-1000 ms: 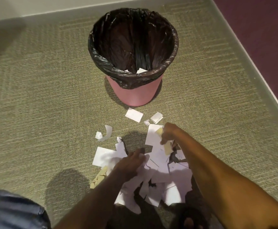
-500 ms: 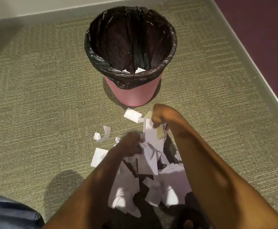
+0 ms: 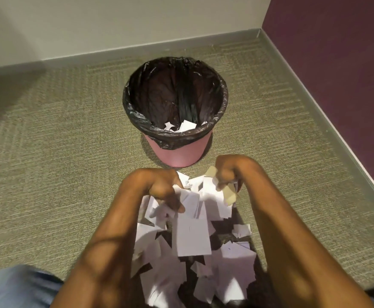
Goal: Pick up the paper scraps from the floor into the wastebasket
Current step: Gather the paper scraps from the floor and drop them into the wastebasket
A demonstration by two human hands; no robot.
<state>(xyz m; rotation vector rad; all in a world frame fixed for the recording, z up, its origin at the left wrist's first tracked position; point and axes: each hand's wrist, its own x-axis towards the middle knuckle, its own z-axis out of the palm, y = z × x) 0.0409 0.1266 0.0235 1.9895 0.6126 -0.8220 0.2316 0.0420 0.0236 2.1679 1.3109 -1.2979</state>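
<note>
A pink wastebasket lined with a black bag stands on the carpet, with a few white scraps at its bottom. My left hand and my right hand are both lifted just in front of the basket, side by side. Each is shut on a bunch of white paper scraps that hangs down between my forearms; the right hand also holds tan pieces. More scraps show below, and I cannot tell whether they are falling or lying on the floor.
The green-grey carpet runs to a grey baseboard under a white wall at the back and a purple wall on the right. My blue-jeaned knee is at the lower left.
Both hands have gathered scraps from the pile and risen off the floor toward the basket. The view has tilted up, showing the walls.
</note>
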